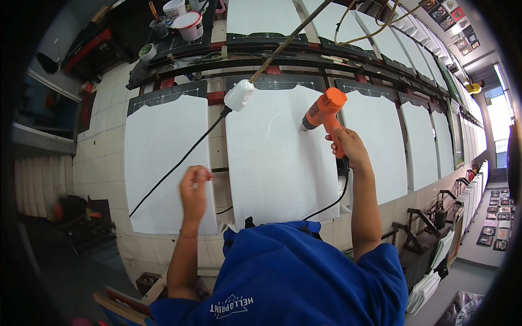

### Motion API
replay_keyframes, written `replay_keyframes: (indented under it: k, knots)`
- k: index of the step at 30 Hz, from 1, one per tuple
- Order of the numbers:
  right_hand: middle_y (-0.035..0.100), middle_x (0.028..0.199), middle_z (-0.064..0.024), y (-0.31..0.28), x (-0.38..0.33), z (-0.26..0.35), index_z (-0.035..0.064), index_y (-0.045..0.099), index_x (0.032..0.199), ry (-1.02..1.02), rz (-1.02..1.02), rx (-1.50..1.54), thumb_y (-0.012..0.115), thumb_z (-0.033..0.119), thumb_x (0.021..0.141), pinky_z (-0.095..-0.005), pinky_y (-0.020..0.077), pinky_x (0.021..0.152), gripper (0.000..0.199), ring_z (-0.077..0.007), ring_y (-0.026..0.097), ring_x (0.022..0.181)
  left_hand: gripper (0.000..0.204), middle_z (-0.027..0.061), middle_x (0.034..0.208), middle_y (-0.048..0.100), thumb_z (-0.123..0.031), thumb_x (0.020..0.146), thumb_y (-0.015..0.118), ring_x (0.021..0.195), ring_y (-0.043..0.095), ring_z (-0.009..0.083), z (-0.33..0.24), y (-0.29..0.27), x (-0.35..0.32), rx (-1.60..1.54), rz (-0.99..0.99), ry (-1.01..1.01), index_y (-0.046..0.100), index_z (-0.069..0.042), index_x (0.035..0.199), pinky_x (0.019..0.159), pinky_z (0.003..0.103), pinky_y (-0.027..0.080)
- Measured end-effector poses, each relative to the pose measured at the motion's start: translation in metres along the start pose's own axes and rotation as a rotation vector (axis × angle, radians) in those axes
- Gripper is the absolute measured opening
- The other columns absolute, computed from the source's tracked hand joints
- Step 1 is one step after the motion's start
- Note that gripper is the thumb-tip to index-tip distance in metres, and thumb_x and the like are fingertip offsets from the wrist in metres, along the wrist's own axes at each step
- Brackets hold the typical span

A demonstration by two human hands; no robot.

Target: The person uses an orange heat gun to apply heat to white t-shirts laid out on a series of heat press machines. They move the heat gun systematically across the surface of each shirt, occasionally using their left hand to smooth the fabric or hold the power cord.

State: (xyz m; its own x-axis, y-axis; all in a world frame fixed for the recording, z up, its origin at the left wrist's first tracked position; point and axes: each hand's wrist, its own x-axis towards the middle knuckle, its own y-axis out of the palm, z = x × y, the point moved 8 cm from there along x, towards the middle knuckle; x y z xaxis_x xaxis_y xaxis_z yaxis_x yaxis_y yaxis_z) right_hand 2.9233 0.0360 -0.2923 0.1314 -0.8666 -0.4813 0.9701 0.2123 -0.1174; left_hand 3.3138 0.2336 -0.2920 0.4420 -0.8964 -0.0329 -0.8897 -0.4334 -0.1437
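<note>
My right hand (349, 145) grips an orange heat gun (326, 108) by its handle. The dark nozzle points left and down over a white shirt (283, 163) stretched flat on a dark printing board (280, 82). A faint curved mark shows on the cloth near the top. My left hand (196, 187) hangs in the air over the gap between this board and the one to its left, its fingers curled in and nothing visible in them. A white power socket (239, 96) hangs from a pole (288, 43) above the middle shirt, a black cord (176, 163) running from it.
More white shirts on boards stand at the left (166, 163) and right (375, 141). Behind them runs a dark rail (261, 60). Tubs (188, 27) and a tape roll (147, 52) sit at the far left. The heat gun's cord (340, 198) loops down past my waist.
</note>
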Motion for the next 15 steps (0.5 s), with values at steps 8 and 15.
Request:
replay_keyframes:
  k: [8,15]
  knots:
    - [0.060,0.093,-0.0073,-0.009,-0.013,-0.011,-0.0038,0.057,0.119,0.012,-0.031,-0.110,0.055,0.034,0.096,-0.0234,0.0465,0.052,0.044,-0.0082,0.053,0.062,0.017,0.0117,0.079,0.066,-0.018,0.094,0.059,0.070,0.063,0.0172,-0.208,-0.027,-0.047,0.139,0.002,0.550,0.064,-0.002,0.092,0.066,0.030,0.050]
    - [0.062,0.088,-0.0065,0.018,-0.022,-0.010,-0.0042,0.055,0.123,0.011,0.048,-0.031,0.055,0.031,0.098,-0.0219,0.0465,0.052,0.043,-0.0072,0.053,0.060,0.018,0.0101,0.076,0.064,-0.021,0.084,0.063,0.059,0.060,0.0237,-0.349,0.018,-0.088,0.335,0.627,0.830,0.058,-0.004,0.087,0.055,0.037,0.049]
